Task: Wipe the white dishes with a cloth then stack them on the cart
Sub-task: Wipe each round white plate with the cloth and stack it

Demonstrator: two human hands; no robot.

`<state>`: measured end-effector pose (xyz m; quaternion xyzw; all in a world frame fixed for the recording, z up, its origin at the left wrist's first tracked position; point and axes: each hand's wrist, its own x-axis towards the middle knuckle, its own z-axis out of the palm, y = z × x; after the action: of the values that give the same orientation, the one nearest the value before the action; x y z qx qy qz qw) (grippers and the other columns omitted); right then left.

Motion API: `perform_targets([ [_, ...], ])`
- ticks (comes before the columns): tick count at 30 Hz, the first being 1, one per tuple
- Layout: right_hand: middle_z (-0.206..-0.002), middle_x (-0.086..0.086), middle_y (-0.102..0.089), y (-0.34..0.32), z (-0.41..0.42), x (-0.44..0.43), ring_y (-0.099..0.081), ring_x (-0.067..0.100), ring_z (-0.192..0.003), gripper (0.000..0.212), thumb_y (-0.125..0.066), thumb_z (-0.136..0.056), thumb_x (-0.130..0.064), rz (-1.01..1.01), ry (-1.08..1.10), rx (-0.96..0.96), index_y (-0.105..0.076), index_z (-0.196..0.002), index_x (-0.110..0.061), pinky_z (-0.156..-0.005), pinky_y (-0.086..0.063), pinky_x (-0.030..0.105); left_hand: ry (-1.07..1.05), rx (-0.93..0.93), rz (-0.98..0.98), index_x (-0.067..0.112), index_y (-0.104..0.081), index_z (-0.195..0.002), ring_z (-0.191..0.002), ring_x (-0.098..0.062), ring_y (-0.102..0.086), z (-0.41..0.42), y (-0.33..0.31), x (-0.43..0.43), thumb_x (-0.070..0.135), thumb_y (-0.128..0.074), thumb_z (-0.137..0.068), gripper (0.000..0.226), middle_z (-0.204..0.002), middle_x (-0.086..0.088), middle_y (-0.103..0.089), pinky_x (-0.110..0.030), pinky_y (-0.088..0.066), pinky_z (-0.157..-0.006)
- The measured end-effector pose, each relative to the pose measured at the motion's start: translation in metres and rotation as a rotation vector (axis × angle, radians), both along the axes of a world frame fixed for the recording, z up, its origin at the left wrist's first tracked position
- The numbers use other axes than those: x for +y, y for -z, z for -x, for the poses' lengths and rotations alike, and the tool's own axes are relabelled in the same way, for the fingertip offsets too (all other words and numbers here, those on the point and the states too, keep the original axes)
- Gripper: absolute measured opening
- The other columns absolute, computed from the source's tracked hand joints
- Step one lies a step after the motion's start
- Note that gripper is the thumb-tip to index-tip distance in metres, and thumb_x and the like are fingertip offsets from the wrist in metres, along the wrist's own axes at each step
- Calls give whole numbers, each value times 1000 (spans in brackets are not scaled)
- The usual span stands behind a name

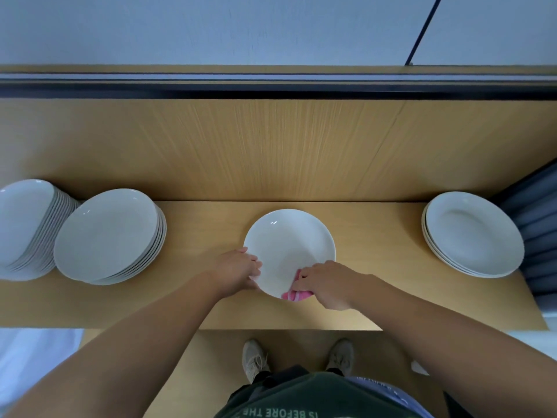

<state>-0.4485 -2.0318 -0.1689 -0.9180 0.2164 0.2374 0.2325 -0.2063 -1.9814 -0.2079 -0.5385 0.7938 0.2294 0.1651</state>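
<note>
You have one view, from the wide-angle camera on your head. It looks steeply down and a little forward, close over the wooden counter (376, 251), with the plate (289, 245) mid-frame, the wall (271, 25) across the top and your shoes (254, 360) at the bottom.

One white plate (289, 239) flat on the table (376, 251), between the grips: left grip (238, 271) curls over its near-left rim, right grip (325, 282) presses a pink cloth (297, 295) onto its near-right rim. Left of the left grip, a tall plate stack (105, 233), with a taller leaning stack (21, 218) beyond it. Well right of the right grip, a short stack (473, 233) of plates.
</note>
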Motion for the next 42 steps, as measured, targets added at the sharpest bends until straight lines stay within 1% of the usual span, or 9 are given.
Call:
perform_targets([
  [3,-117,-5,-53,-7,16,-17,-55,23,-102,55,-47,-90,-7,40,60,-46,-48,-134,-41,-82,-48,36,-89,32,64,22,-67,-110,-117,-13,-52,7,-6,3,52,-62,-83,40,-120,7,-61,-30,-26,-114],
  [7,-120,-12,-54,-14,40,-45,-54,17,-107,53,-46,-90,-10,120,212,-143,-50,-130,-46,-83,-48,34,-29,-12,156,20,-52,-132,-130,-19,-40,50,-16,9,62,-48,-87,62,-138,3,-49,-34,-24,-113],
  [11,-117,-17,-55,-14,54,-60,-55,11,-110,55,-46,-90,-10,158,335,-212,-50,-129,-49,-87,-49,31,-98,-3,169,20,-41,-138,-136,-23,-34,100,-6,7,62,-44,-89,65,-146,-1,-40,-41,-24,-113],
  [17,-113,-18,-54,-17,67,-64,-57,9,-106,51,-45,-92,-13,187,342,-276,-50,-129,-48,-80,-45,24,-258,-105,120,11,-42,-137,-136,-31,-33,141,5,5,29,-44,-98,43,-148,-12,-33,-47,-34,-109],
  [22,-115,-17,-54,-21,74,-68,-56,10,-106,57,-46,-86,-5,216,341,-298,-53,-127,-44,-75,-38,22,-217,-161,80,2,-34,-142,-140,-34,-25,155,-2,10,8,-44,-96,47,-152,-17,-23,-50,-32,-110],
  [26,-115,-22,-57,-29,76,-74,-56,2,-109,55,-47,-85,-3,157,381,-374,-59,-120,-43,-87,-48,26,-279,-124,112,3,-38,-140,-126,-32,-46,156,-22,11,0,-45,-92,49,-143,-17,-40,-43,-46,-97],
  [30,-113,-20,-58,-43,73,-82,-56,3,-110,52,-47,-87,-5,174,402,-433,-59,-118,-44,-87,-49,26,-350,-187,185,5,-43,-125,-82,-31,-64,145,-55,4,-3,-40,-87,39,-101,-12,-63,-37,-46,-61],
  [35,-105,-11,-57,-64,65,-93,-58,12,-104,46,-45,-92,-15,258,395,-488,-55,-125,-46,-80,-49,29,-385,-234,286,8,-43,-114,-74,-28,-58,139,-97,-10,4,-36,-93,22,-99,-8,-61,-33,-30,-51],
  [42,-100,-19,-53,-91,66,-105,-55,10,-104,40,-46,-95,-19,281,402,-554,-56,-125,-42,-80,-44,24,-420,-170,381,10,-43,-106,-67,-27,-53,144,-120,-29,32,-25,-105,29,-91,-9,-62,-37,-36,-54],
])
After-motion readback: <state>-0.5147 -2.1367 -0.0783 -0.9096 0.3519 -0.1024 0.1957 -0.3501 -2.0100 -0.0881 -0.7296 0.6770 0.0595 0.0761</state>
